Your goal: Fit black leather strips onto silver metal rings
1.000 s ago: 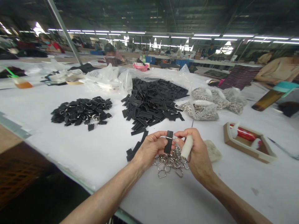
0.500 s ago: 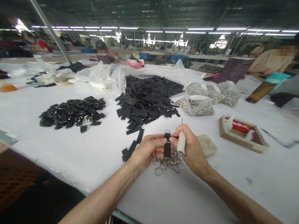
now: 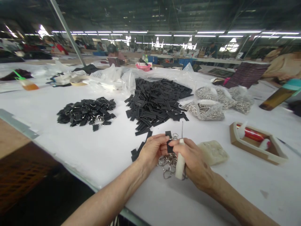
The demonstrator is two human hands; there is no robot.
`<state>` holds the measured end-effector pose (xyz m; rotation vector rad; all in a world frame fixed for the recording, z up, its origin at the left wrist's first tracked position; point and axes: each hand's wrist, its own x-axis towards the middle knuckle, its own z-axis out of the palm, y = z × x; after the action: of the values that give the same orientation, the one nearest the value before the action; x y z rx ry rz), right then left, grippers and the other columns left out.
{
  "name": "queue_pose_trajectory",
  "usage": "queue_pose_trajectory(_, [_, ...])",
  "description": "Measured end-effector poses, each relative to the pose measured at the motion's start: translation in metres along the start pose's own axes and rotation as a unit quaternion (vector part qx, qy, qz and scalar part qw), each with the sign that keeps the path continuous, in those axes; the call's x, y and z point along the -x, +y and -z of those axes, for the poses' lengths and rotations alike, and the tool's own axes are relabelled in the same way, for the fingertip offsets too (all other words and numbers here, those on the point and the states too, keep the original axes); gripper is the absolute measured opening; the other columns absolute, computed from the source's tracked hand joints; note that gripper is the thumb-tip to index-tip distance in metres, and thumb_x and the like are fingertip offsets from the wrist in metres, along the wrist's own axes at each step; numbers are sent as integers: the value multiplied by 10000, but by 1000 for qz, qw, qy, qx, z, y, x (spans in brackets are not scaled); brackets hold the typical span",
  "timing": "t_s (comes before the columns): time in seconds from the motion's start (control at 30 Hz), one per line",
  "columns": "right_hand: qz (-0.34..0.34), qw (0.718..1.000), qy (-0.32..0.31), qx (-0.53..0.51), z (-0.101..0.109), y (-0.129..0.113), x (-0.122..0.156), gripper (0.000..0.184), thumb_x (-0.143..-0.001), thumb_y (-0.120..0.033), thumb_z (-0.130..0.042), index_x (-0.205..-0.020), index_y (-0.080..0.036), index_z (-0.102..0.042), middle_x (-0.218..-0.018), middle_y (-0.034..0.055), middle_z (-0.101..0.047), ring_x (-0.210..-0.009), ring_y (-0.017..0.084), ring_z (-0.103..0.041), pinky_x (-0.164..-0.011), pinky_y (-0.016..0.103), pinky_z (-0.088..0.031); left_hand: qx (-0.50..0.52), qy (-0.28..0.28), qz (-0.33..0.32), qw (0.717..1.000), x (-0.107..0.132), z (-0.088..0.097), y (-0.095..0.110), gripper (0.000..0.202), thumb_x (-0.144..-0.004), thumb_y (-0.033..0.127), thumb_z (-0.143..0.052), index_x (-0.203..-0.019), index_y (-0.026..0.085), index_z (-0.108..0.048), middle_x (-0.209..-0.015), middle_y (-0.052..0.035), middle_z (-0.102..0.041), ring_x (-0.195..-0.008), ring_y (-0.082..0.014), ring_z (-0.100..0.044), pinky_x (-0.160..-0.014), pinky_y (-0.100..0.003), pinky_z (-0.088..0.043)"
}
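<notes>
Head view: left hand pinches small black strap, fingers closed on it. Right hand wraps round white tool, thin metal tip pointing up, fingertips touching strap too. Strap held just above heap of metal rings on white counter. Big pile of black strips farther back. Pale pad just beside right hand.

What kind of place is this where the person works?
Most likely a factory assembly hall: a long white table carries a big heap of black strips and bags of metal rings, under rows of tube lights, with other workers at tables behind.
</notes>
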<state>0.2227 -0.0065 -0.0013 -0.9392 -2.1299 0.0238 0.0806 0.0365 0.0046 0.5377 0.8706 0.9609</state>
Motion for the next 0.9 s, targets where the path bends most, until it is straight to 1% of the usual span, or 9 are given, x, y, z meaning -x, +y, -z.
queue_pose_trajectory(0.07, [8,1000,7,5,-2,0,0,176,-819,-64,-430,-878,-211,-507,-905,61,-613,-829,199,-543,-682,333,-463,3,2,0,1000,1,0,-1,124,-672,56,-609,-670,130,-509,-562,-23,-622,-451,-116,-580,-449,-223,-496])
queue_pose_trajectory(0.13, [-24,999,9,-19,-4,-1,1,162,-824,-81,-439,-877,-213,-517,-853,51,-610,-800,192,-550,-671,323,-461,5,10,3,1000,2,-1,-2,125,-672,50,-610,-717,128,-523,-558,-13,-617,-453,-117,-578,-460,-243,-512])
queue_pose_trajectory(0.2, [-95,993,21,-61,-4,-3,2,140,-829,-113,-458,-900,-217,-520,-839,40,-605,-777,176,-560,-666,305,-461,3,15,-4,1000,3,-2,-4,141,-668,39,-613,-748,128,-538,-524,9,-596,-438,-114,-568,-478,-264,-527])
queue_pose_trajectory(0.27, [-186,976,45,-103,-2,-5,1,105,-828,-161,-493,-912,-223,-510,-835,24,-600,-748,157,-567,-644,280,-460,-8,8,-23,1000,4,-3,-5,141,-662,42,-626,-750,125,-552,-532,4,-607,-451,-119,-584,-517,-276,-538])
queue_pose_trajectory(0.33, [-262,953,69,-135,0,-8,-1,89,-816,-204,-529,-890,-227,-487,-819,6,-588,-714,139,-563,-614,256,-452,-34,-10,-42,998,6,-5,-7,121,-667,83,-648,-756,116,-573,-616,-38,-655,-519,-146,-628,-575,-286,-544])
queue_pose_trajectory(0.4, [-304,935,79,-162,3,-9,-4,115,-798,-217,-548,-865,-227,-455,-811,-6,-573,-693,126,-551,-594,241,-442,-67,-35,-56,996,8,-7,-8,114,-679,139,-662,-762,103,-592,-700,-77,-681,-602,-174,-657,-626,-293,-541])
queue_pose_trajectory(0.53, [-338,913,89,-212,10,-8,-10,162,-769,-202,-555,-855,-224,-419,-782,-24,-541,-647,105,-519,-569,227,-429,-103,-76,-70,989,13,-9,-7,131,-718,222,-651,-738,98,-615,-714,-79,-688,-683,-176,-662,-675,-274,-527])
queue_pose_trajectory(0.67, [-356,898,88,-244,13,-5,-13,177,-732,-160,-543,-828,-221,-407,-732,-35,-515,-613,101,-488,-532,219,-405,-132,-111,-89,981,15,-10,-6,163,-702,243,-676,-806,119,-657,-734,-57,-696,-679,-153,-649,-692,-263,-513])
queue_pose_trajectory(0.9, [-375,886,89,-258,10,-2,-14,174,-700,-136,-531,-792,-213,-406,-719,-33,-520,-601,104,-479,-529,226,-401,-183,-107,-91,973,14,-10,-5,94,-710,221,-660,-716,127,-656,-710,-47,-688,-666,-147,-638,-690,-259,-509])
